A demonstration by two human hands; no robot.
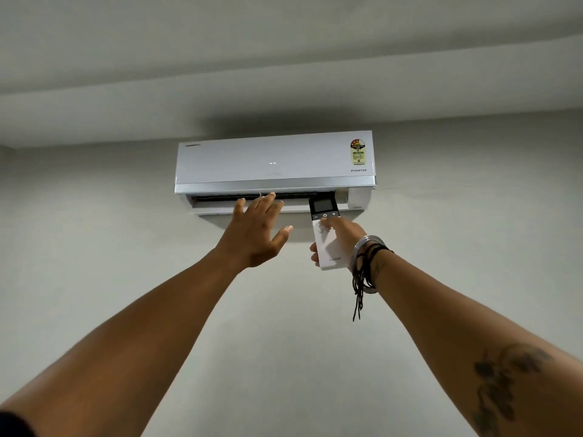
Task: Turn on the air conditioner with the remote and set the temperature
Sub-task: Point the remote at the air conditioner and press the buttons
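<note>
A white split air conditioner [274, 159] hangs high on the wall, its bottom flap open and two small lights lit on the front panel. My right hand [342, 239] holds a white remote [328, 247] with a dark screen on top, pointed up at the unit. The thumb rests just below the power button. My left hand [257, 233] is raised in front of the vent, empty, palm away and fingers spread. Whether it touches the unit, I cannot tell.
A plain pale wall [94, 247] surrounds the unit and the ceiling [284, 58] sits close above it. Bracelets and black cords [366, 263] hang from my right wrist. An energy label [357, 152] is stuck at the unit's right end.
</note>
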